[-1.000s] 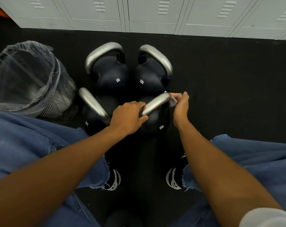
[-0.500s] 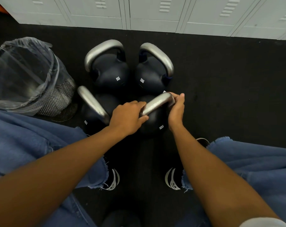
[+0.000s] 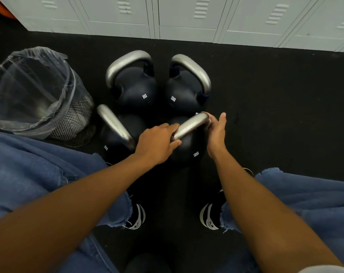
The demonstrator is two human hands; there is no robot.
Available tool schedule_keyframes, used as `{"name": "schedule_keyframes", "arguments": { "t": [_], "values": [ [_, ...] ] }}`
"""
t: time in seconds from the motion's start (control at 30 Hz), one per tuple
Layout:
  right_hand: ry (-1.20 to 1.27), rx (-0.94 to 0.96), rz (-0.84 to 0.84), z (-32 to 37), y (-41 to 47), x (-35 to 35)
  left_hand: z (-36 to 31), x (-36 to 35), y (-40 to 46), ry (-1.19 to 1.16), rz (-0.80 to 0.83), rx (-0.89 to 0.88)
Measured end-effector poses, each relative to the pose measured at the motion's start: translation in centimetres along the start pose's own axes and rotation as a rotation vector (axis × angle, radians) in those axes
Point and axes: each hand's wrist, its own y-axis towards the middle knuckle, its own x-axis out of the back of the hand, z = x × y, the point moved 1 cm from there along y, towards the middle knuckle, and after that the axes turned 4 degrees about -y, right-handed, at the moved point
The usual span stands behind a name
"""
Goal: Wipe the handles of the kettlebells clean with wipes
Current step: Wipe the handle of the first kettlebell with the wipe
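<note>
Several black kettlebells with silver handles stand together on the dark floor. The near right kettlebell (image 3: pixel 190 152) is marked 12KG. My left hand (image 3: pixel 157 142) grips the near end of its wet-looking handle (image 3: pixel 190 126). My right hand (image 3: pixel 216 131) is wrapped around the far end of that handle, pressing a white wipe (image 3: pixel 208 124) against it; only a sliver of the wipe shows. The near left kettlebell (image 3: pixel 116 138), the far left one (image 3: pixel 135 89) and the far right one (image 3: pixel 185 93) stand untouched.
A mesh waste bin (image 3: pixel 39 93) with a clear liner stands on the left. Grey lockers (image 3: pixel 186 14) run along the back. My knees in blue jeans flank the kettlebells, and my black shoes (image 3: pixel 136 215) stand just behind them.
My right hand slid the wipe around the handle's far end and closed over it, so the wipe is nearly hidden. My left hand kept its grip.
</note>
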Motion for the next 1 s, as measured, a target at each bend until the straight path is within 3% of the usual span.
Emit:
{"name": "schedule_keyframes", "arguments": {
  "t": [0.27,0.43,0.63,0.87,1.0],
  "values": [
    [-0.087,-0.08,0.093,1.2,0.6,0.0,0.1,-0.1,0.2,0.0,0.027,0.008],
    [-0.012,0.034,0.014,1.1,0.0,0.3,0.3,-0.3,0.0,-0.018,0.031,0.014],
    [0.023,-0.093,-0.002,-0.6,0.4,0.3,0.5,-0.6,0.1,-0.035,0.017,0.011],
    [0.028,0.021,-0.07,-0.6,0.6,0.7,0.6,-0.7,0.3,-0.029,0.018,0.018],
    [-0.134,0.003,-0.09,-1.2,0.4,0.5,0.6,-0.7,0.3,-0.032,0.026,0.022]
  ]
}}
